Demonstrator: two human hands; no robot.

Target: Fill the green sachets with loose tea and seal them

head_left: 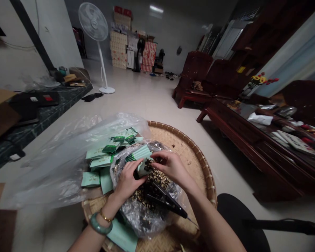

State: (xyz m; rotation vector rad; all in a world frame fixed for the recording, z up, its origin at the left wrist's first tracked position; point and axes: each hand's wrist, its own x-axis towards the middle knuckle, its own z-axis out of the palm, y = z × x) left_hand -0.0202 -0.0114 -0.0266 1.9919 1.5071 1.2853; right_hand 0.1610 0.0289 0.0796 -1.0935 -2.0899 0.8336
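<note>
Over the middle of a round woven tray, a person's left hand pinches a pale-green packet between fingers and thumb; the right hand curls at its mouth beside dark pieces, its grip unclear. Green packets pile up at the tray's left edge, some seemingly finished, while plenty of loose dried bits remain in a clear plastic bag.

Two hands, more than five green packets, one woven tray, one bangle, one gold bracelet
</note>
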